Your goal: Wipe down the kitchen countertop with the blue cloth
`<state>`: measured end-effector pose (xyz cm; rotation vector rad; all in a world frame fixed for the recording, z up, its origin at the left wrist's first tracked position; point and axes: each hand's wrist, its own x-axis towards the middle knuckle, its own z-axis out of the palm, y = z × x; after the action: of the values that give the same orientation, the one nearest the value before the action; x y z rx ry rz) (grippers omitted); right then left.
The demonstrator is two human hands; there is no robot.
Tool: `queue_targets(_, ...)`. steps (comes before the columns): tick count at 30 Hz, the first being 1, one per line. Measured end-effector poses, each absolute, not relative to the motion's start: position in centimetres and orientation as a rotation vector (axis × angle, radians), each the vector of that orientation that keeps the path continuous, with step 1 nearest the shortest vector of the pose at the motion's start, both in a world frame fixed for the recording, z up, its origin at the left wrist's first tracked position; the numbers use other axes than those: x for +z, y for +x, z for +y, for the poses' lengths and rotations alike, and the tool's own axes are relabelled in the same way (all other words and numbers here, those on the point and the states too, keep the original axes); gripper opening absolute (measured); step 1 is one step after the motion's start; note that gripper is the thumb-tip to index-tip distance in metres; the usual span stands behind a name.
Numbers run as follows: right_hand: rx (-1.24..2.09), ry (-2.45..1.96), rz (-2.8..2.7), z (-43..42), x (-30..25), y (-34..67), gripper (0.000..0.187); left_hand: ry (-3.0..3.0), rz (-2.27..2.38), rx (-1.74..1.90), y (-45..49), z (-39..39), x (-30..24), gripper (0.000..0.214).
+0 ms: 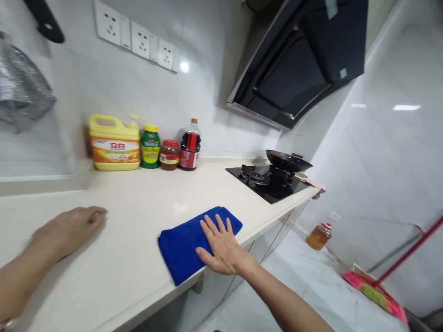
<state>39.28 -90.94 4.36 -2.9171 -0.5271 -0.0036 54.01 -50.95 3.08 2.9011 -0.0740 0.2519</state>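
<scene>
My right hand (221, 246) lies flat on a folded blue cloth (185, 246), its fingers spread. The cloth rests on the pale countertop (138, 230), close to the front edge. Off to the left, my left hand (74, 228) is curled into a loose fist on or just over the counter, and I see nothing held in it. Its finger undersides are hidden.
Along the wall stand a yellow detergent jug (114, 161), a green bottle (150, 147), a red-lidded jar (169, 157) and a dark sauce bottle (190, 147). A wok (287, 162) sits on the gas stove (270, 184). An oil jug (319, 237) and a pink mop (377, 295) are on the floor.
</scene>
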Motion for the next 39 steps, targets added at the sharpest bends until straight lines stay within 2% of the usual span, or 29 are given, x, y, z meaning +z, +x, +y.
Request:
queue_targets(7, 0.003, -2.97, -0.398, -85.5, 3.9, 38.4, 0.079, 2.885, -0.123, 0.211, 50.7, -54.5, 5.2, 0.052)
queue_targets(14, 0.053, -2.969, -0.486, -86.4, 5.1, 38.6, 0.081, 2.839, -0.139, 0.2, 50.3, -53.5, 5.2, 0.05)
queue_targets(20, -0.087, -2.764, -1.18, -88.5, 7.1, 41.4, 0.052, 2.827, -0.146, 0.2, 49.9, -53.4, 5.6, 0.05)
queue_targets(25, 0.113, -2.646, -1.463, -88.2, 5.8, 42.6, 0.055, 2.838, -0.118, 0.187, 50.0, -53.6, 5.5, 0.047)
queue_targets(39, 0.116, -2.715, -1.444, -82.5, 5.5, 40.9, 0.058, 2.86, -0.073, 0.221, 49.4, -55.0, 4.9, 0.046)
